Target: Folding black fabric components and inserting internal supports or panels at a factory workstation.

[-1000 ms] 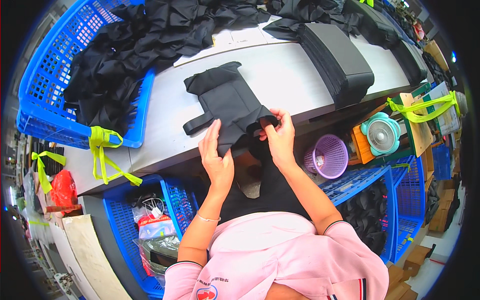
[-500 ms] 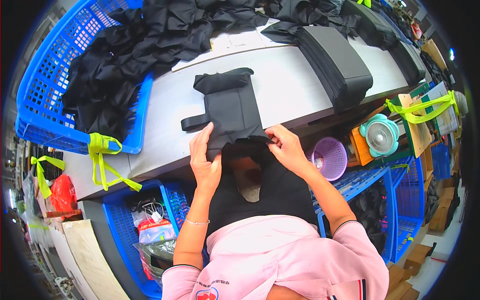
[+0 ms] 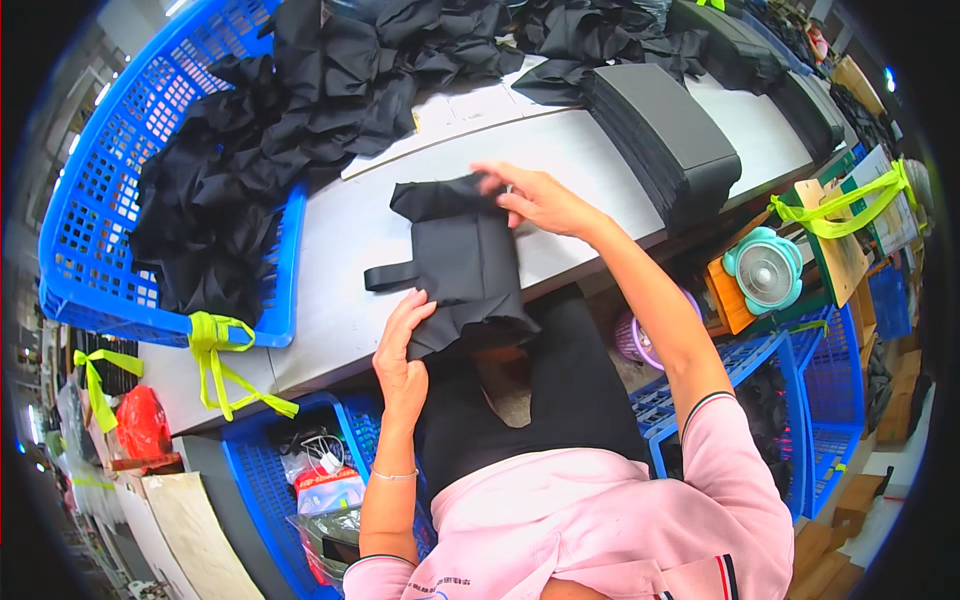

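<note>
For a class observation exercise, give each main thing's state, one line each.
Black fabric piece, creased, lying on the table.
Left hand, fingers at the piece's left edge.
Right hand, fingers at the piece's far right corner, grip unclear.
Blue basket, heaped with cloth.
Yellow-green ribbon, tied to the basket.
Black stack, squared up.
Turquoise fan, on or off unclear.

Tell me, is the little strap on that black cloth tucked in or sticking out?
Sticking out: the strap juts past the left edge of the black cloth, over the pale table, near the left hand.
</note>
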`<action>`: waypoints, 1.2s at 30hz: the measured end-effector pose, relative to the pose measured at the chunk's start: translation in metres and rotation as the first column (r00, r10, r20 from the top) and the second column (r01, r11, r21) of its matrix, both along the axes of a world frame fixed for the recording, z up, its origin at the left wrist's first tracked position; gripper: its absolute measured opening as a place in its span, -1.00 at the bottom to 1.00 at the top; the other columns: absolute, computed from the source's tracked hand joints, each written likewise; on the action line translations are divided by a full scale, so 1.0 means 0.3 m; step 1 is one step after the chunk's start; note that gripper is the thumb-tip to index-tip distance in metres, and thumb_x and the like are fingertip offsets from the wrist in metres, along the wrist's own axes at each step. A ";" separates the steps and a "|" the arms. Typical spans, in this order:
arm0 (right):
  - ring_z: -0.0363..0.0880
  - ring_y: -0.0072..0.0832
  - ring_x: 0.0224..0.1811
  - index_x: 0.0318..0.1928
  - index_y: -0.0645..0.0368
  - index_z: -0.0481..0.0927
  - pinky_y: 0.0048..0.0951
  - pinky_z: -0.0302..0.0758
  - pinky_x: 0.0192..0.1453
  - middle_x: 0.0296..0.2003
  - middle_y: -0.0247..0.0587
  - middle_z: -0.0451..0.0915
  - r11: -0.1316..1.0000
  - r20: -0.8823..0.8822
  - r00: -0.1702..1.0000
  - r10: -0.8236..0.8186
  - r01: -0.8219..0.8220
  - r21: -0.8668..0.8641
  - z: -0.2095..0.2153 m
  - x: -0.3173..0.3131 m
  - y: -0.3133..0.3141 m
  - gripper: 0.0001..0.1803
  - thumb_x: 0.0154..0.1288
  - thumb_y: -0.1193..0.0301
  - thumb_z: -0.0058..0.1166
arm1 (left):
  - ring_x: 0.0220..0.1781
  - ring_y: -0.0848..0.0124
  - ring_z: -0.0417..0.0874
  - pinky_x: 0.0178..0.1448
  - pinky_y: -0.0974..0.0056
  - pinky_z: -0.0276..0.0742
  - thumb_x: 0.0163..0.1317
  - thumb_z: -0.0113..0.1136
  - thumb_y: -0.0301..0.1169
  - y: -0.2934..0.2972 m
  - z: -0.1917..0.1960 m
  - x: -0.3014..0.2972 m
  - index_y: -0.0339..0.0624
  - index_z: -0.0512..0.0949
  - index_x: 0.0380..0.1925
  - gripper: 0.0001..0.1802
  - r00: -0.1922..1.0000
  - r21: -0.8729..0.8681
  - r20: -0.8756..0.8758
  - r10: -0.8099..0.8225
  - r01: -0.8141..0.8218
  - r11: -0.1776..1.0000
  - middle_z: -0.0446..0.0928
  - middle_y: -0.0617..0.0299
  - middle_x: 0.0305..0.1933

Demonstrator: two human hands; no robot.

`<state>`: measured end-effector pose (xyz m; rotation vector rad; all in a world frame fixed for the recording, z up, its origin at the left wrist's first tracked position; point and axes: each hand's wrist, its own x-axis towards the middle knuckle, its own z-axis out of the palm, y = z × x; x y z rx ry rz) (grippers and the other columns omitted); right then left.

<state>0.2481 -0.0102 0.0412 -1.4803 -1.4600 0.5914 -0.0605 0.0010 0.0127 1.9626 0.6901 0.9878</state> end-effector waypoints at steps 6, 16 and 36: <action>0.54 -0.66 -0.45 0.00 0.26 0.60 -0.55 0.48 -0.24 -0.40 -0.33 0.56 0.991 -0.159 0.985 0.071 -0.089 -0.105 -0.033 0.124 0.104 -0.80 0.49 0.44 0.03 | 0.39 0.06 0.50 0.51 0.12 0.25 -0.39 -0.33 -0.86 0.042 0.025 -0.013 -0.33 0.64 -0.07 -0.20 1.000 0.084 0.019 -0.009 0.007 0.996 0.60 -0.04 0.14; 0.48 -0.30 0.11 0.12 0.05 0.57 -0.19 0.49 0.04 -0.03 -0.23 0.52 0.438 0.727 -0.121 -0.676 0.727 0.528 0.168 0.339 -0.246 -0.43 0.15 0.09 0.37 | 0.48 0.06 0.37 0.53 0.12 0.25 -0.17 -0.08 -0.91 -0.023 0.012 0.072 -0.18 0.55 0.18 -0.19 0.989 0.234 -0.086 0.124 -0.101 0.967 0.48 0.06 0.33; 0.60 -0.19 -0.23 -0.32 0.21 0.49 -0.24 0.60 -0.26 -0.24 -0.13 0.56 0.823 0.666 0.505 -0.549 0.466 0.326 -0.019 -0.288 -0.569 -0.84 0.28 0.43 0.20 | 0.60 0.24 0.14 0.59 0.16 0.08 0.56 -0.15 0.04 -0.347 -0.101 0.220 -0.22 0.01 0.55 -0.23 0.803 -0.640 0.450 -0.391 0.595 0.485 0.05 0.07 0.61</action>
